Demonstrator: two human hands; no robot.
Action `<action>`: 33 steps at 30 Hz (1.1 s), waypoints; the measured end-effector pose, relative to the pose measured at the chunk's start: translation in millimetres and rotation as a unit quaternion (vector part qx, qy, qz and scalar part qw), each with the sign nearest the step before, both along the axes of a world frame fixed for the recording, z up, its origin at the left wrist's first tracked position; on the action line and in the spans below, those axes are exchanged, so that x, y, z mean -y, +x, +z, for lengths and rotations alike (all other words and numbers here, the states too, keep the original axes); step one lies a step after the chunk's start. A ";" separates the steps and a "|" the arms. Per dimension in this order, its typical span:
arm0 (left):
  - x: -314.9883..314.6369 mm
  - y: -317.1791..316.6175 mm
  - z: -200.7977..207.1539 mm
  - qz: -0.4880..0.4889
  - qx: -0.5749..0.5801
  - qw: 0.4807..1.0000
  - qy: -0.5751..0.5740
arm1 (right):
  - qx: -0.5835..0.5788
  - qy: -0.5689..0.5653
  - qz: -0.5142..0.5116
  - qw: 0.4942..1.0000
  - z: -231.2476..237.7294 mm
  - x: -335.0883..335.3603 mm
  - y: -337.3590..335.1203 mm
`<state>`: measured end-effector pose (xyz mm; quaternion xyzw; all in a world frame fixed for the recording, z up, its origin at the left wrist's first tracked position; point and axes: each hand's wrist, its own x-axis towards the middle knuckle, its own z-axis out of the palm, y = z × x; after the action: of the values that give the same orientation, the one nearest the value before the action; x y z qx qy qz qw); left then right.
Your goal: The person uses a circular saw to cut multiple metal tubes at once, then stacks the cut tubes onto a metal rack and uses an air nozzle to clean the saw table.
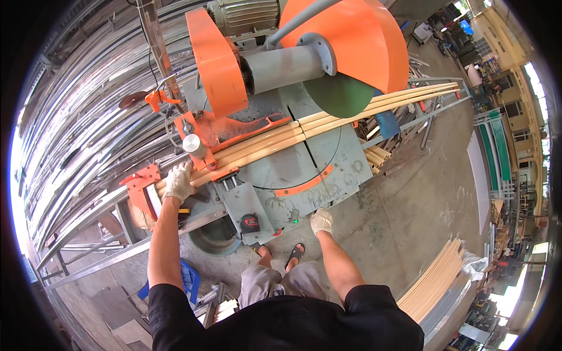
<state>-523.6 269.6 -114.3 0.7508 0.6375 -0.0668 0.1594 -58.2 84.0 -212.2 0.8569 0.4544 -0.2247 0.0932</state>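
Several long yellow tubes (257, 153) lie side by side across the grey bed of a cut-off saw (345, 158). A seam crosses them in line with the bed's slot. My gloved left hand (178, 182) curls over their left ends, beside the orange end stop (140, 187). Farther right, the green saw disc (339, 96) shows below its orange guard (369, 41), at the tubes. My gloved right hand (321, 222) is closed at the bed's front edge, right of a small green light (295, 222); what it holds, if anything, is hidden.
An orange clamp (202, 153) with a round metal knob stands behind the tubes. A tape measure (249, 223) rests on the front plate. Metal bars (88, 99) fill racks at left. Yellow tubes (433, 281) lie stacked at lower right. A blue stool (188, 279) stands at lower left.
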 end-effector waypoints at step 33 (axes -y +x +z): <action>537.3 94.8 145.2 0.447 0.019 0.894 -0.034 | -0.152 -0.197 0.195 0.949 -27.7 105.6 209.7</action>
<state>-428.8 -267.7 31.0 0.3815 0.9002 0.0040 0.2101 151.5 -21.6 -239.9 0.6717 0.5683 -0.4150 0.2316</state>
